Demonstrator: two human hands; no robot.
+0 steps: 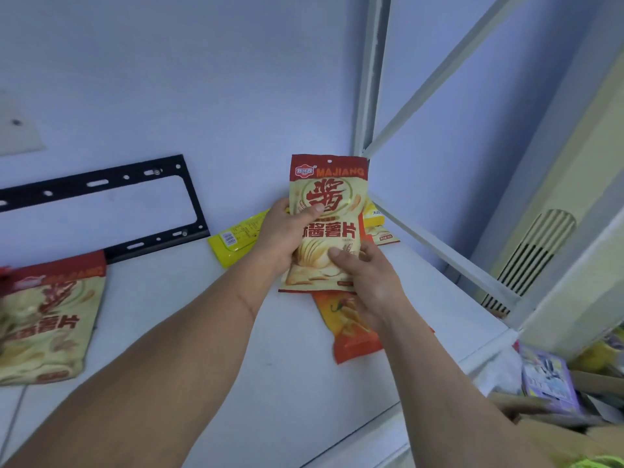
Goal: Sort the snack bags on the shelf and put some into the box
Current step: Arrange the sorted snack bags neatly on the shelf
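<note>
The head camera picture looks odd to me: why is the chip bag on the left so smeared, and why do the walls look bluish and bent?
In the head view the MAJIANG bag at the left edge is motion-blurred, while the held MAJIANG chip bag reads sharply; the same view's wide-angle lens bows the shelf frame and stretches the arms; its light is soft and bluish, with faint shadows and no strong glare.

Two bare forearms reach in from the lower edge of the view, with no sleeve, watch, band or glove on either. The left hand (287, 238) and right hand (366, 282) carry no rings on the fingers that show, and the visible thumbnails are short and unpainted. A faint crease line crosses the left wrist.
</note>
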